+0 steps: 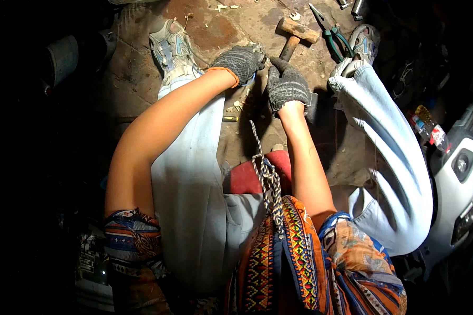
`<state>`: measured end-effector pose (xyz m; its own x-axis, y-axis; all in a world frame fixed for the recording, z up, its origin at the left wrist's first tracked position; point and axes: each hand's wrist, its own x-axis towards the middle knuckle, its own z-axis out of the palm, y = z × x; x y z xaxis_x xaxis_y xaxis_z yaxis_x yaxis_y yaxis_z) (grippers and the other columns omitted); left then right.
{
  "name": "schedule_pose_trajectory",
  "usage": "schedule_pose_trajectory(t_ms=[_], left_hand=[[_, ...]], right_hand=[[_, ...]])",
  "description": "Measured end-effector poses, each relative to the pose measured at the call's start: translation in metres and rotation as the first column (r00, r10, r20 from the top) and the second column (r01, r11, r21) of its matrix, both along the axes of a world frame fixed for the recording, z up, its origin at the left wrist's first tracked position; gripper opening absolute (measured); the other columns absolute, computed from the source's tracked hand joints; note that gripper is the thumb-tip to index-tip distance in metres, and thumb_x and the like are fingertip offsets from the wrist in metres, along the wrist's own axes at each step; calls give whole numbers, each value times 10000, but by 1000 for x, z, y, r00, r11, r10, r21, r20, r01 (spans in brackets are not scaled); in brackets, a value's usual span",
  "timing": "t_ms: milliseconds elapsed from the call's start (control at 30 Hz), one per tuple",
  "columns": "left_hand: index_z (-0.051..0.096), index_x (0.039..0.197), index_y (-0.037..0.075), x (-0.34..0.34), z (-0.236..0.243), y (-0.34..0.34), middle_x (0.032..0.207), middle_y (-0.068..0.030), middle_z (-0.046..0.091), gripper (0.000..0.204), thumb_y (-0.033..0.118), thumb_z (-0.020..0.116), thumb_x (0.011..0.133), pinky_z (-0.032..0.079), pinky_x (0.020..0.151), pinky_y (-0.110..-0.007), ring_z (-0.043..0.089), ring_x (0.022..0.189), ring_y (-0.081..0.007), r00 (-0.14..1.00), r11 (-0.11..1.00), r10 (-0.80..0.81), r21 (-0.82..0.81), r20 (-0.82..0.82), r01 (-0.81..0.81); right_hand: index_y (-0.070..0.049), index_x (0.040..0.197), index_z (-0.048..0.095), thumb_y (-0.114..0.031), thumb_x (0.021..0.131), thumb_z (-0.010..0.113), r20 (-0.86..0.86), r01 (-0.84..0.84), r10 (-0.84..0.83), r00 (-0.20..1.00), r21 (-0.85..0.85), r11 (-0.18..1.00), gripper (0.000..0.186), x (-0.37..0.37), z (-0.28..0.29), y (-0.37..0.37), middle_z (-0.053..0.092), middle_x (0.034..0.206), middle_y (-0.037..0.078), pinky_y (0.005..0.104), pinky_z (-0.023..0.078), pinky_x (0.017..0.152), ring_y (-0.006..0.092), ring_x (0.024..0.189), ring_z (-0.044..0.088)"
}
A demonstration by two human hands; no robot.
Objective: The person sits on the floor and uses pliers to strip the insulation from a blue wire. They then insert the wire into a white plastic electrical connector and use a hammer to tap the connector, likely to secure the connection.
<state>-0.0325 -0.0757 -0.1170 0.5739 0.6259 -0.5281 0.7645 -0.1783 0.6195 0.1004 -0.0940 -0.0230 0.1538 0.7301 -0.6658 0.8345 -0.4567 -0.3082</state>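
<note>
My left hand, in a grey knit glove, is closed on a small metal part above my left shin. My right hand, gloved too, is just right of it with curled fingers; what they hold is unclear. A dark flat piece shows beside that wrist. Just beyond my hands lies a wooden-headed mallet on the ground, with green-handled long-nose pliers to its right. A small yellow-handled tool lies below my left hand.
My shoes and legs flank the stained ground. A red pad lies between my legs. At right are a plastic bottle and white vehicle bodywork. Metal cylinders lie at the top. A braided cord hangs centrally.
</note>
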Motion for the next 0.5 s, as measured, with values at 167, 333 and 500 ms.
schedule_pose_trajectory(t_ms=[167, 333, 500], left_hand=[[594, 972, 24, -1, 4, 3, 981, -234, 605, 253, 200, 495, 820, 473, 786, -443, 588, 914, -384, 999, 1000, -7, 0, 33, 7], [593, 1023, 16, 5, -7, -3, 998, -242, 602, 305, 229, 467, 845, 460, 833, -424, 585, 946, -364, 999, 999, -35, 16, -7, 35], [593, 1023, 78, 3, -12, -3, 1037, -225, 592, 332, 337, 461, 862, 450, 831, -451, 572, 943, -389, 1000, 1000, 18, -12, -22, -18]], right_hand=[[-169, 1145, 600, -278, 858, 500, -13, 41, -41, 999, 52, 998, 323, -3, -8, -10, 622, 1024, 180, 428, 460, 827, 352, 944, 592], [-127, 1112, 615, -263, 875, 471, -85, 178, -170, 982, 108, 978, 308, -14, -27, -3, 617, 1012, 198, 414, 457, 833, 366, 953, 584], [-94, 1129, 605, -255, 863, 494, -99, 161, -153, 983, 79, 984, 330, 5, -23, -17, 611, 1081, 167, 392, 444, 871, 328, 1022, 571]])
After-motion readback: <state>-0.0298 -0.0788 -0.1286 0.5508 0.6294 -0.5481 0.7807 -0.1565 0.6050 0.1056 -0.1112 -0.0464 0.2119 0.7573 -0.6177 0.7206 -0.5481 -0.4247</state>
